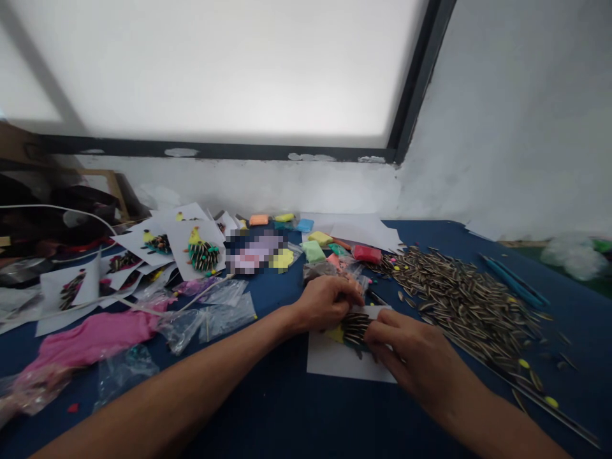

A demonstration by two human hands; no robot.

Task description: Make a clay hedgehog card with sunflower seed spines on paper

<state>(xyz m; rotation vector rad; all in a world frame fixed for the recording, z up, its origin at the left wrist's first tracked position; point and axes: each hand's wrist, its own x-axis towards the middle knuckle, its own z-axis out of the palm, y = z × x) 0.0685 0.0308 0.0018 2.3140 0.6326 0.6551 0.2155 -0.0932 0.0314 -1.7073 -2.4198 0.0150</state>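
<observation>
A sheet of white paper [329,363] lies on the blue tabletop in front of me. On it is a figure made of striped sunflower seeds [356,327] with a yellow part [336,333] at its left and some dark green below. My left hand [327,303] rests over the paper's far left edge, its fingers curled together; what they hold, if anything, is hidden. From the right, my right hand [406,341] has its fingertips pinched at the right end of the seed figure. Whatever is between those fingertips cannot be made out.
A large pile of sunflower seeds [459,287] spreads on the right, with blue tweezers [514,280] beyond. Packets of coloured clay, such as a red one [366,254], lie behind my hands. Several seed-figure pictures [203,252], plastic bags [227,315] and pink clay [95,338] occupy the left.
</observation>
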